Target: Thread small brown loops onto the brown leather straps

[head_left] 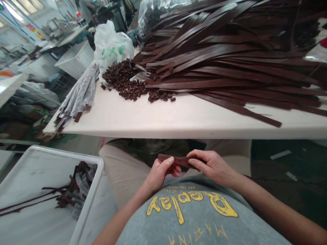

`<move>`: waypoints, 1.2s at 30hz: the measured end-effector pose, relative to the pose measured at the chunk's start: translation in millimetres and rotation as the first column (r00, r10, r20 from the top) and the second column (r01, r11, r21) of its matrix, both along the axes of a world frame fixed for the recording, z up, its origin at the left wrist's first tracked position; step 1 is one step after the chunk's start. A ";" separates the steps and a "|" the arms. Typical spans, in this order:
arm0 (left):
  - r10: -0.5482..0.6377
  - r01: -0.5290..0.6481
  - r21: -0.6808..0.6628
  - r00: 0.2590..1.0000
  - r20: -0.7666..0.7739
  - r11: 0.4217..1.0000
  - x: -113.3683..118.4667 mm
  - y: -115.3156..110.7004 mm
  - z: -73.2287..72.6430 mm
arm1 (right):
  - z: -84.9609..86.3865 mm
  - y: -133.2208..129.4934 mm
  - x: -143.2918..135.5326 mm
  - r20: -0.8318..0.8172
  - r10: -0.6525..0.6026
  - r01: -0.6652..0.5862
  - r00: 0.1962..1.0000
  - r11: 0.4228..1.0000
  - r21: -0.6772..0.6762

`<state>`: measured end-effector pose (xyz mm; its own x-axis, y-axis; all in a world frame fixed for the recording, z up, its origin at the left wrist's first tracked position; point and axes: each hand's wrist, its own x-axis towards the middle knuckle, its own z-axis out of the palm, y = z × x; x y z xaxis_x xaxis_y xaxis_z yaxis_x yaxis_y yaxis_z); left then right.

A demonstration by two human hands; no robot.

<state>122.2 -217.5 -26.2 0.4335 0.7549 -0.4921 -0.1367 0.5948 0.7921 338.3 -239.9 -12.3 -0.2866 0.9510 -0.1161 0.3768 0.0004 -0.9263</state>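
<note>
A dark brown leather strap [181,159] is stretched between my two hands, just below the table edge and above my lap. My left hand [163,172] pinches it near its squared end, thumb on top. My right hand [208,163] grips it a short way along, thumb and fingers closed round it. Past the right hand the rest of the strap is hidden. On the table in front lies a big pile of similar brown straps [217,64], and beside it a heap of small brown loops [130,83].
The white table [143,119] spans the view ahead. A white plastic bag [111,42] stands behind the loops, with plastic-wrapped straps [79,92] at the table's left corner. At lower left, a white bin [95,170] holds bundled straps. Far left, a person [85,12] is by other worktables.
</note>
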 end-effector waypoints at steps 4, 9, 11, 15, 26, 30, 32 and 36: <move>0.035 -0.025 0.083 0.992 -0.118 0.996 -13.0 12.6 6.6 | -2.7 1.6 10.6 0.010 0.022 -0.022 1.000 1.000 0.000; -0.106 0.150 0.128 0.948 -0.299 0.980 -14.3 19.3 6.5 | -12.4 1.8 24.9 0.101 0.008 -0.015 0.995 0.997 0.071; -0.100 0.148 0.134 0.944 -0.314 0.980 -8.7 17.2 4.0 | -15.6 1.7 20.8 0.141 -0.029 0.006 0.990 0.987 0.160; -0.097 0.141 0.135 0.952 -0.290 0.981 4.9 11.3 -0.2 | -18.6 -0.8 -3.5 0.126 -0.085 0.039 0.988 0.944 0.328; -0.091 0.136 0.160 0.960 -0.265 0.978 8.4 10.6 0.7 | -28.2 1.2 -25.5 0.062 -0.140 0.100 0.988 0.896 0.432; -0.165 0.208 0.154 0.954 -0.248 0.966 2.6 12.8 6.6 | -24.7 2.5 -23.4 0.086 -0.119 0.070 0.989 0.897 0.436; -0.179 0.225 0.172 0.952 -0.247 0.959 -0.5 13.0 8.3 | -23.0 3.4 -21.4 0.096 -0.125 0.070 0.988 0.893 0.444; -0.098 0.277 0.405 0.907 -0.409 0.871 -5.2 15.0 8.9 | -22.2 4.4 -18.3 0.119 -0.127 0.054 0.985 0.873 0.485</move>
<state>117.0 -202.5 -17.2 0.4465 0.8519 -0.2737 0.2912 0.1509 0.9447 320.1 -235.5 -34.6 -0.2117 0.9211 0.3267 0.5239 0.3891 -0.7577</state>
